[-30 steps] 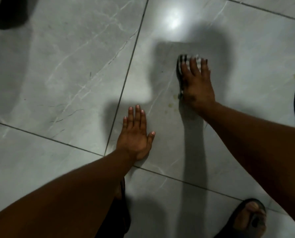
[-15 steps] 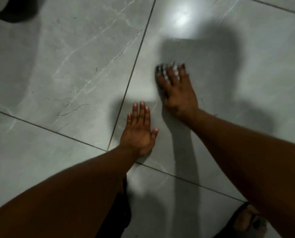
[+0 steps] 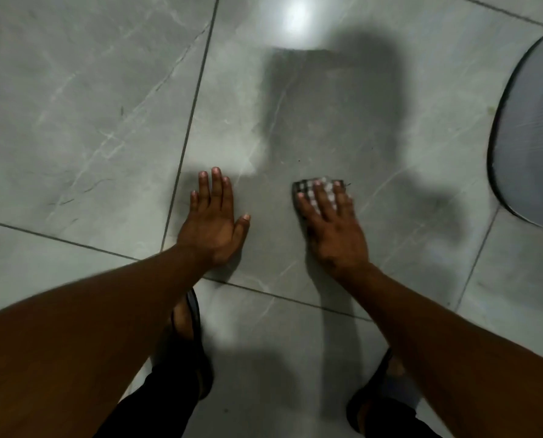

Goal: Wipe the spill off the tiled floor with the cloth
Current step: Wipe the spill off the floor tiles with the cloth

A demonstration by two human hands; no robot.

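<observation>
A small black-and-white checked cloth (image 3: pixel 308 186) lies flat on the grey tiled floor (image 3: pixel 105 121). My right hand (image 3: pixel 333 229) presses down on it with fingers spread, and only the cloth's far and left edges show past my fingertips. My left hand (image 3: pixel 214 222) rests flat on the same tile to the left, palm down, fingers together, holding nothing. No spill is plainly visible on the tile around the cloth; the area lies in my shadow.
A round grey object with a dark rim (image 3: pixel 529 137) sits on the floor at the right edge. My two feet in dark sandals (image 3: pixel 189 324) (image 3: pixel 387 384) stand at the bottom. Dark grout lines (image 3: pixel 194 99) cross the tiles.
My right hand slid the cloth first to the left, then back toward me and to the right. My left hand stayed planted on the tile. The view shifted.
</observation>
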